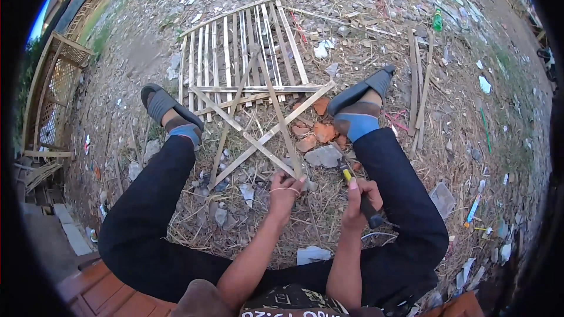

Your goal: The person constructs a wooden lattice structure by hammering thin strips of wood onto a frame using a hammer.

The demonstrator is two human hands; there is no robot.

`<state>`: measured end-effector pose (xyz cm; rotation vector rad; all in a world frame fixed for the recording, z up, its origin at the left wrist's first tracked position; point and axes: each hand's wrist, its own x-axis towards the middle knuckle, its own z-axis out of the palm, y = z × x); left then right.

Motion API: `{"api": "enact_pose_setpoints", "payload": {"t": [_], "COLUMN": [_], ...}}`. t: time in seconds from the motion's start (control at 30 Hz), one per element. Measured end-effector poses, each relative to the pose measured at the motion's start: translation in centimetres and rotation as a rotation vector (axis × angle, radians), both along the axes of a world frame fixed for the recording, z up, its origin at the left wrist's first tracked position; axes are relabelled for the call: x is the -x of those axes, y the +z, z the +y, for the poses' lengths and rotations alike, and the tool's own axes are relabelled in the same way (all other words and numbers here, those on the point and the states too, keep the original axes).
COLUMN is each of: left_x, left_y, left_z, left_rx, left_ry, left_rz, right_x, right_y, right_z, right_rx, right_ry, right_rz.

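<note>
A light wooden slatted frame [218, 58] lies on the ground between my feet, with crossed wooden slats [247, 141] reaching from it toward me. My left hand [284, 195] is closed around the near end of those slats, where two of them meet. My right hand [361, 201] grips a hammer [347, 175] with a yellow and black handle, just right of that joint. The hammer's head is small in view and lies close to a grey stone [324, 156]. Any nail at the joint is too small to make out.
Broken orange bricks [323, 132] lie between the frame and my right sandal [376, 85]. My left sandal [157, 104] stands beside the frame. Loose wooden strips [421, 82] and a green bottle [437, 20] lie to the right. A woven lattice panel [59, 85] stands far left.
</note>
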<state>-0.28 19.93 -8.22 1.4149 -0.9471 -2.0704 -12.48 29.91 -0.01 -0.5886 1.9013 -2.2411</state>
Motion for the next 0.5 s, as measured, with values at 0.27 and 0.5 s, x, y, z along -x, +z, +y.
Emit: {"api": "enact_pose_setpoints", "payload": {"t": [0.27, 0.5], "left_x": [-0.73, -0.47], "left_y": [0.29, -0.3], "left_z": [-0.26, -0.38], "left_rx": [0.081, 0.118], "left_ry": [-0.114, -0.135], "left_rz": [-0.197, -0.183], "right_x": [-0.32, -0.23], "right_y": [0.53, 0.48], "right_z": [-0.4, -0.44], "right_rx": [0.05, 0.028], "right_ry": [0.018, 0.006], "right_rz": [-0.035, 0.01]}}
